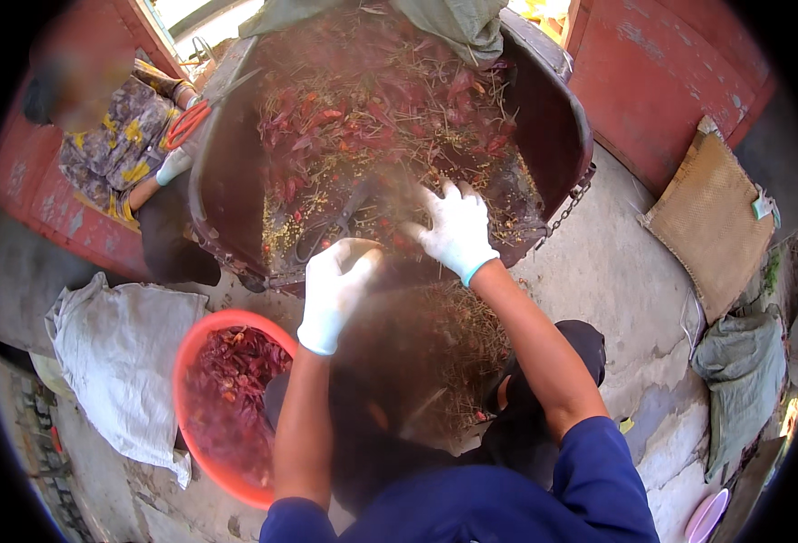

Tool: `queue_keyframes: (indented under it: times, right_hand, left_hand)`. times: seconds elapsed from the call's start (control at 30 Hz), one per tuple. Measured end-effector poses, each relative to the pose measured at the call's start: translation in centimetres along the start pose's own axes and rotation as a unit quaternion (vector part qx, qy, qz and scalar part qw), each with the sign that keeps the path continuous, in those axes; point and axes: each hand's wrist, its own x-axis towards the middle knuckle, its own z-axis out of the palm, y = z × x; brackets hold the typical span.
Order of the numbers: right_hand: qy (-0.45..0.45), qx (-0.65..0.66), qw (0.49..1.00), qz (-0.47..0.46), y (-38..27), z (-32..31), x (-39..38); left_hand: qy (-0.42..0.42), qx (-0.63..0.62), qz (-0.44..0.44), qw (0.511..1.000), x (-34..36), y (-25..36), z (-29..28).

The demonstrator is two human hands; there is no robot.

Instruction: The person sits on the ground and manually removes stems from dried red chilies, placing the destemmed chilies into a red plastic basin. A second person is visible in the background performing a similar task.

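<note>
Dried red chili peppers (326,118) with stems and pale seeds lie heaped in a dark metal cart bed (553,136) in front of me. My left hand (334,290), in a white glove, is at the bed's near edge with fingers curled toward the thumb; whatever they may hold cannot be made out. Over the near part of the heap, my right hand (458,231), also gloved, has its fingers spread and holds nothing visible. Between and beyond the hands, a dark pair of scissors (340,217) lies among the seeds, partly blurred by haze.
An orange-red basin (181,407) of red chili peppers stands left of my legs, beside a white sack (127,371). Another person in a patterned top (123,136) sits at the cart's left. Stems litter the floor below the bed. A chain (569,210) hangs at its right corner.
</note>
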Motion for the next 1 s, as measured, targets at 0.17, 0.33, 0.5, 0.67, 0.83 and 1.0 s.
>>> queue_keyframes:
  times: [0.17,0.33,0.5,0.67,0.83,1.0]
  right_hand:
    - [-0.075,-0.003,0.997,0.002,-0.7,0.4,-0.5]
    - [-0.033,-0.002,0.993,-0.116,-0.8,-1.7,-4.1]
    - [-0.149,0.099,0.983,-0.037,-2.3,-6.2,-5.2]
    - [-0.121,0.099,0.988,-0.018,-1.2,-5.4,-1.0]
    - [-0.081,0.043,0.996,0.007,-1.1,-0.9,7.6]
    - [-0.166,-0.025,0.983,0.074,-3.6,2.7,15.4]
  left_hand:
    - [0.005,-0.007,0.0,1.0,-0.2,-0.2,-0.6]
    - [0.019,-0.027,0.017,0.999,0.1,-0.1,-0.8]
    - [-0.024,-0.153,-0.014,0.988,-1.1,2.1,-0.8]
    - [-0.055,-0.286,-0.052,0.955,-1.3,3.2,-1.0]
    - [-0.053,-0.386,-0.057,0.919,-1.3,2.7,-1.4]
    - [-0.036,-0.365,-0.09,0.926,-1.6,2.5,-1.7]
